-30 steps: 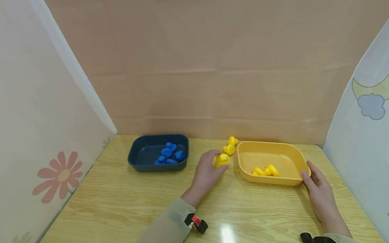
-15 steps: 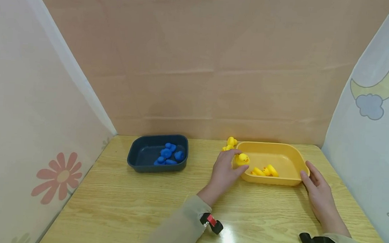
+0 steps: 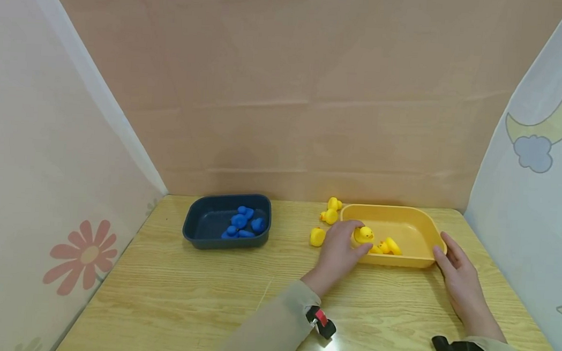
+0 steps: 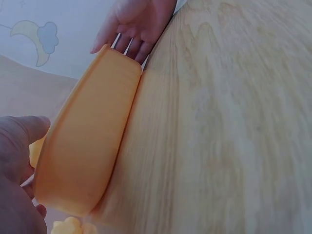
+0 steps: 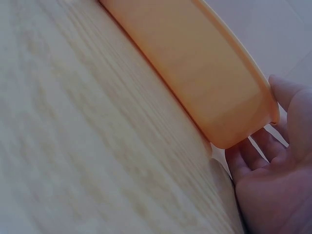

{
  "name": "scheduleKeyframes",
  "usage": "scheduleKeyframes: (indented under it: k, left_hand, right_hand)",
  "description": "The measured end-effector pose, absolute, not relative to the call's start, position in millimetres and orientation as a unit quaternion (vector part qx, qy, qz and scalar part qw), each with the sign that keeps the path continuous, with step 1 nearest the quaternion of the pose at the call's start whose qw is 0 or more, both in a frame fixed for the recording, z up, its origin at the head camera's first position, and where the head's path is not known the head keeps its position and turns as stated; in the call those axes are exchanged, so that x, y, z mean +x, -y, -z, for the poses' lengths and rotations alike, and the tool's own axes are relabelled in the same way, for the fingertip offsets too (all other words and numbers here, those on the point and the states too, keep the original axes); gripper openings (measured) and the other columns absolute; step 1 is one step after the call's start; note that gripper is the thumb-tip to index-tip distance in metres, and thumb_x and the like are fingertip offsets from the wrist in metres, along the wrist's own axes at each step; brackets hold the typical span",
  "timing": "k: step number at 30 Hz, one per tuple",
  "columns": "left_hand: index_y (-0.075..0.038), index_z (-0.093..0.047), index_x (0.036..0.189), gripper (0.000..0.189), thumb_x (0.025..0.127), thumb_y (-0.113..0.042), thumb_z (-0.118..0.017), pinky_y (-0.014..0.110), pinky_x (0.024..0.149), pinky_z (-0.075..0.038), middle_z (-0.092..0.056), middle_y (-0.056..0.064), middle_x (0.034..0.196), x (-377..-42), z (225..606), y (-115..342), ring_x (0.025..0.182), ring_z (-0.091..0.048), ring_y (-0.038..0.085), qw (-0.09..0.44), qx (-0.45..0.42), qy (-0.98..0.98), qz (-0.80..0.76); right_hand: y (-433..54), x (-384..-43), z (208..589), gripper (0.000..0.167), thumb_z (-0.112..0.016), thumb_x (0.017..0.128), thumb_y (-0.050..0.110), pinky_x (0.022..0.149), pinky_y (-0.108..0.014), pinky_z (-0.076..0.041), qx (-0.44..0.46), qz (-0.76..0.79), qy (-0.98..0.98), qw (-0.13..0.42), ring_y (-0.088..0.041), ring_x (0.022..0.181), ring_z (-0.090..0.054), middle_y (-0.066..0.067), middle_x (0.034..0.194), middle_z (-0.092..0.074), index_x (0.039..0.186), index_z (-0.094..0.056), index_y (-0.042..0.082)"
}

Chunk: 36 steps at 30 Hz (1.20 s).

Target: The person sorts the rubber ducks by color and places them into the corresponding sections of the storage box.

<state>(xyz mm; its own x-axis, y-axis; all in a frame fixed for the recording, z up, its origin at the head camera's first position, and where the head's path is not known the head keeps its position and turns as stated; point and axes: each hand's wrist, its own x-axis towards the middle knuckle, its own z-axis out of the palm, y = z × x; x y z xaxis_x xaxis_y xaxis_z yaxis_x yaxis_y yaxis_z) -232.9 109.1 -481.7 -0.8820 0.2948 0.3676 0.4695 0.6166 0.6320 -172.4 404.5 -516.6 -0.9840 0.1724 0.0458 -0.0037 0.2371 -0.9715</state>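
Observation:
In the head view my left hand (image 3: 341, 249) pinches a yellow rubber duck (image 3: 364, 235) between thumb and fingers, over the left part of a yellow tray (image 3: 401, 262). The left wrist view catches only a sliver of that duck (image 4: 36, 150) behind the thumb. More yellow ducks (image 3: 391, 246) lie in the tray, partly hidden by the hand. At the tray's right end, my right hand (image 3: 460, 280) grips it, thumb at the rim and fingers along the outer end wall. The right wrist view shows this hand (image 5: 278, 180) at the tray's end.
Left of the yellow tray, loose yellow ducks (image 3: 317, 237) lie on the wooden table (image 3: 196, 299). Further left stands a dark blue tray (image 3: 199, 241) with several blue ducks (image 3: 238, 220) in it. A brown paper-like wall (image 3: 265, 115) closes the back.
My left hand has carried the duck rightward from beside the yellow tray to above its inside. A duck on the table has come into view behind it. The right hand stays at the tray.

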Motion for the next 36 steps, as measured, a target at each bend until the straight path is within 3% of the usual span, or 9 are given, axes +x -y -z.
scheduleKeyframes:
  k: [15, 26, 31, 36]
  left_hand:
    - [-0.023, -0.069, 0.142, 0.048, 0.1, -0.041, -0.085, 0.03, 0.119, -0.042, -0.07, -0.013, 0.14, -233.5, 483.1, -116.2, 0.137, -0.057, 0.01, 0.104, -0.201, 0.908, 0.353]
    - [-0.024, -0.065, 0.149, 0.052, 0.102, -0.035, -0.084, 0.034, 0.122, -0.041, -0.069, -0.006, 0.145, -230.2, 480.6, -111.6, 0.143, -0.053, 0.014, 0.096, -0.195, 0.899, 0.381]
    - [-0.024, -0.065, 0.149, 0.052, 0.102, -0.035, -0.083, 0.037, 0.122, -0.042, -0.066, -0.009, 0.148, -227.2, 472.8, -102.5, 0.145, -0.053, 0.016, 0.11, -0.188, 0.894, 0.392]
    - [-0.019, -0.064, 0.149, 0.052, 0.102, -0.028, -0.084, 0.042, 0.124, -0.041, -0.065, -0.004, 0.151, -226.8, 465.5, -85.4, 0.147, -0.051, 0.021, 0.14, -0.201, 0.877, 0.413]
  right_hand:
    - [-403.0, -171.9, 515.3, 0.073, -0.053, 0.118, 0.037, 0.119, -0.008, -0.024, -0.045, -0.628, 0.773, 0.077, -0.009, 0.167, 0.001, 0.003, 0.184, 0.001, 0.179, -0.014, 0.023]
    - [-403.4, -173.5, 515.4, 0.074, -0.052, 0.118, 0.039, 0.119, -0.009, -0.026, -0.055, -0.619, 0.78, 0.072, -0.011, 0.167, 0.0, 0.0, 0.184, 0.002, 0.179, -0.013, 0.026]
    - [-403.7, -173.5, 515.4, 0.074, -0.051, 0.118, 0.04, 0.118, -0.009, -0.027, -0.058, -0.61, 0.787, 0.071, -0.013, 0.168, -0.002, -0.003, 0.184, 0.002, 0.179, -0.012, 0.026]
    - [-403.9, -172.9, 515.5, 0.073, -0.051, 0.118, 0.04, 0.118, -0.009, -0.027, -0.057, -0.612, 0.785, 0.072, -0.013, 0.168, -0.002, -0.002, 0.184, 0.002, 0.179, -0.012, 0.026]
